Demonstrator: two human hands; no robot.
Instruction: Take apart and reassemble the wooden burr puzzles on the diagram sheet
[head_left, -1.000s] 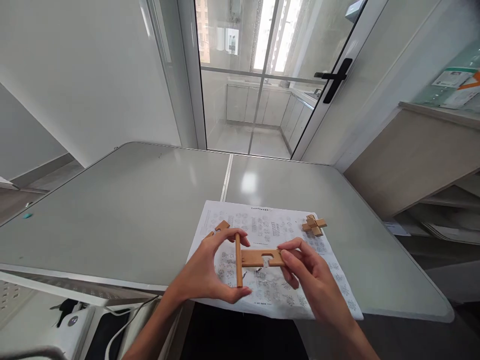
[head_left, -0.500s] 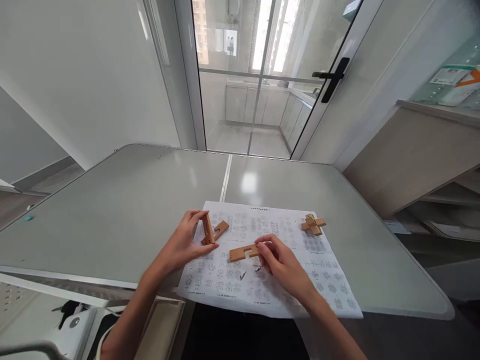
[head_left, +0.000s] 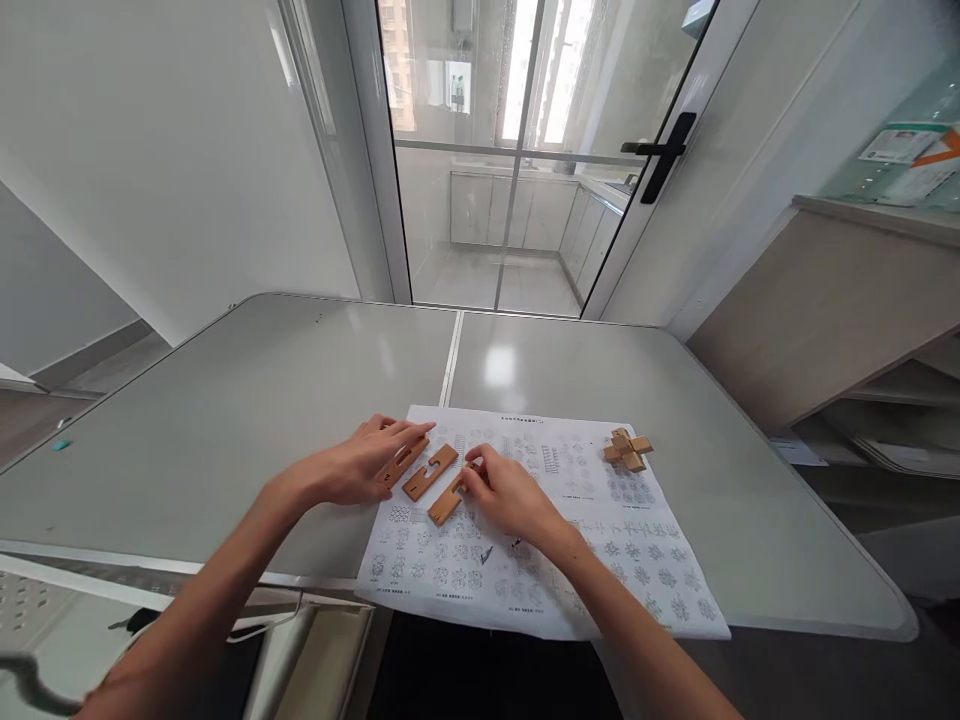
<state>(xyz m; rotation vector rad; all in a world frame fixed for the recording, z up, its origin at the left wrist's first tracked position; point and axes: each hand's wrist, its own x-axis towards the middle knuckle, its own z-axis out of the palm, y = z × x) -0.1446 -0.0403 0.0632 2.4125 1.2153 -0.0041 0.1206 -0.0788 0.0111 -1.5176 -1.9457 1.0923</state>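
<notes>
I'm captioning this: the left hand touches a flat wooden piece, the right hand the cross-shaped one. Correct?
No: the right hand touches another flat wooden piece; the cross-shaped wooden piece lies apart, as the head view shows. The left hand is as you say.

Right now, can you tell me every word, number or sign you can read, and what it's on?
Middle wooden piece: one stroke, like "I" or "1".
Left wooden piece: a small mark, too small to be sure of.
Right wooden piece: a small mark, also too small to read.
Paper sheet: heading and other print too small to read.
Bottle label on the right: too blurred to read.
</notes>
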